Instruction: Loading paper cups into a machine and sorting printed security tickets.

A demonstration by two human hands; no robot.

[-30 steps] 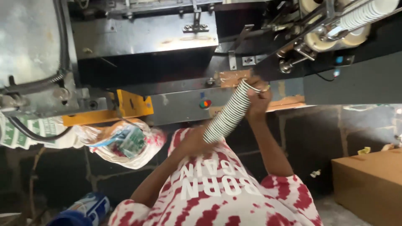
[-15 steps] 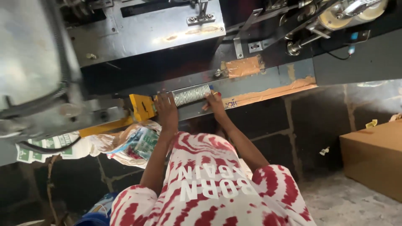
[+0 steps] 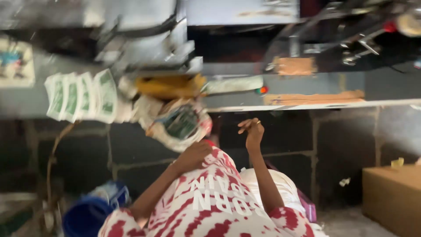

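The left hand (image 3: 195,154) is curled into a loose fist against the red-and-white shirt (image 3: 210,206), its knuckles just below a crumpled bag (image 3: 180,125) that hangs from the machine; whether it grips anything cannot be told. The right hand (image 3: 252,131) is raised and empty, fingers loosely spread and bent, in open air below the counter (image 3: 307,104) edge and touching nothing.

Above the hands, a pale ribbed roll (image 3: 232,84) lies flat on the machine's grey ledge, between a yellow block (image 3: 169,85) on its left and a small red-and-green knob (image 3: 262,90) at its right end. Both hands are well apart from it.

Left of the bag a fan of green-and-white printed packets (image 3: 81,96) hangs from the machine. Brown tape patches (image 3: 294,66) sit on the grey panel to the right. Low at left is a blue bucket (image 3: 85,215); at the far right, a cardboard box (image 3: 392,197) stands on the floor. The view is blurred throughout.
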